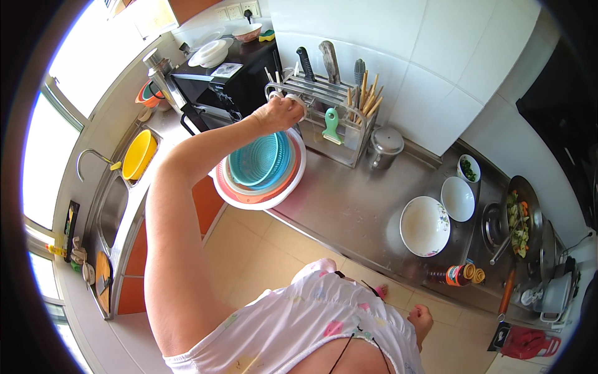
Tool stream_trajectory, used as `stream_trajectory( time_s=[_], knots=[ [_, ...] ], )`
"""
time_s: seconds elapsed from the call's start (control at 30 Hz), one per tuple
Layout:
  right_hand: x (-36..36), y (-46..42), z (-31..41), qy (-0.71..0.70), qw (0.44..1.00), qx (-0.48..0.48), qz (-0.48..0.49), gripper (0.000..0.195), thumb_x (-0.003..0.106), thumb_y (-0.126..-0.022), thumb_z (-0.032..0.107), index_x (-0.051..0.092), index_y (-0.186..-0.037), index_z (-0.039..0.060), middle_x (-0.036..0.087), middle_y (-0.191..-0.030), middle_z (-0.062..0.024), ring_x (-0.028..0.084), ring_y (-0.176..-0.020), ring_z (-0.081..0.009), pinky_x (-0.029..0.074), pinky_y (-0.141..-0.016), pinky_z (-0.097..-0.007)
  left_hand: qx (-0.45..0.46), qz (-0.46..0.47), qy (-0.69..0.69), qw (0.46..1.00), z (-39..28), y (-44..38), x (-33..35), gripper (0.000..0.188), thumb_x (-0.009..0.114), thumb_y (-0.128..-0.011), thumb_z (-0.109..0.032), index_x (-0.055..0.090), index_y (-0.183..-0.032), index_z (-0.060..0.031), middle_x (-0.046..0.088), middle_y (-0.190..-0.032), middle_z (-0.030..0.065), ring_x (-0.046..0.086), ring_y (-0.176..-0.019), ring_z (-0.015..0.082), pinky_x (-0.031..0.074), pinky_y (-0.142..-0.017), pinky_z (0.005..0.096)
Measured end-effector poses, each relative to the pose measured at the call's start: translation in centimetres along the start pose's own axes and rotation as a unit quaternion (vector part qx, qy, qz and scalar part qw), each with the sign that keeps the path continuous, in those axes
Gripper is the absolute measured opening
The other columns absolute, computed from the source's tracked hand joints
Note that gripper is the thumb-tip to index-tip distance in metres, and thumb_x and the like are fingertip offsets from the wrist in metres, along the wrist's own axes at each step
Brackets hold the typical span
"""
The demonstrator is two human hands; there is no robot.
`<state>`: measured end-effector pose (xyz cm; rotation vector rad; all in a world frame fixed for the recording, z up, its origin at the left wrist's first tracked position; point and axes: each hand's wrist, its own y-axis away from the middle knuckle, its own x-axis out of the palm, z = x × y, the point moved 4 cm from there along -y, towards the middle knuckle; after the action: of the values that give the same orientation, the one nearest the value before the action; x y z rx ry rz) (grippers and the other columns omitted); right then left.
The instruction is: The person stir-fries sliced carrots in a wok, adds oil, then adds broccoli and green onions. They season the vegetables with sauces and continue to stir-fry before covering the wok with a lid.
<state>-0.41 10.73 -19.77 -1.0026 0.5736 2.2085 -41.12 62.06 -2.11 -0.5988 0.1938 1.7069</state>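
My left hand (pixel 281 113) is reached forward and closed around the white looped handles (pixel 299 104) of what looks like scissors, at the left end of a metal knife rack (pixel 322 89). The blades cannot be made out. Two knives stand in the rack, chopsticks (pixel 369 100) fill its right end, and a green peeler (pixel 331 125) hangs on its front. Below my left hand sits a nested stack of plastic colanders and basins, a blue colander (pixel 254 161) on top. My right hand (pixel 421 320) hangs low beside my body, fingers curled; its palm is hidden.
A lidded metal pot (pixel 386 145) stands right of the rack. Farther right are a floral bowl (pixel 424 226), smaller bowls, sauce bottles (pixel 460 275) and a wok (pixel 521 224) of vegetables on the stove. A yellow basin (pixel 139 154) rests by the sink (pixel 113 210) at left.
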Motion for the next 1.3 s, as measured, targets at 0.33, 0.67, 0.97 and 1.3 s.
stream_trajectory(
  time_s=[0.33,0.67,0.97,1.3],
  knots=[
    [2.0,0.1,3.3,-0.005,0.996,-0.077,0.046,0.016,0.061,-0.084,0.013,0.068,-0.097,0.006,0.067,-0.076,-0.0122,0.066,-0.064,-0.0249,0.052,-0.062,-0.0347,0.027,-0.116,0.087,0.989,5.6,-0.3,-7.9,0.02,0.07,-0.071,-0.017,0.071,-0.09,-0.0128,0.062,-0.087,-0.0011,0.062,-0.08,0.0142,0.046,-0.063,0.0255],
    [-7.5,1.4,11.9,-0.015,0.906,-0.374,-0.197,0.021,0.064,-0.075,-0.004,0.066,-0.094,0.0047,0.065,-0.077,-0.0086,0.057,-0.057,-0.0245,0.046,-0.053,-0.0344,-0.406,0.045,0.597,0.691,2.1,1.3,-19.2,0.025,0.072,-0.081,-0.014,0.048,-0.086,-0.0062,0.043,-0.068,0.0028,0.04,-0.061,0.0114,0.037,-0.057,0.026],
    [-12.6,-5.8,4.7,-0.179,0.921,-0.195,-0.286,0.054,0.076,-0.077,0.007,0.053,-0.125,-0.0014,0.061,-0.113,-0.0173,0.063,-0.093,-0.0268,0.052,-0.079,-0.0329,-0.005,0.053,0.587,0.808,-6.4,-17.4,-28.9,0.015,0.061,-0.075,-0.001,0.052,-0.088,-0.0002,0.048,-0.072,0.0127,0.049,-0.064,0.0327,0.041,-0.056,0.0376],
    [-6.8,-11.7,3.6,-0.374,0.891,-0.255,-0.01,0.089,0.083,-0.072,0.005,0.031,-0.144,0.0051,0.045,-0.138,-0.015,0.05,-0.124,-0.0246,0.045,-0.1,-0.0342,0.158,0.321,0.39,0.848,-10.6,-29.8,-36.2,0.033,0.057,-0.082,-0.018,0.059,-0.109,-0.0001,0.063,-0.105,0.018,0.063,-0.088,0.0342,0.049,-0.084,0.0438]
  ],
)
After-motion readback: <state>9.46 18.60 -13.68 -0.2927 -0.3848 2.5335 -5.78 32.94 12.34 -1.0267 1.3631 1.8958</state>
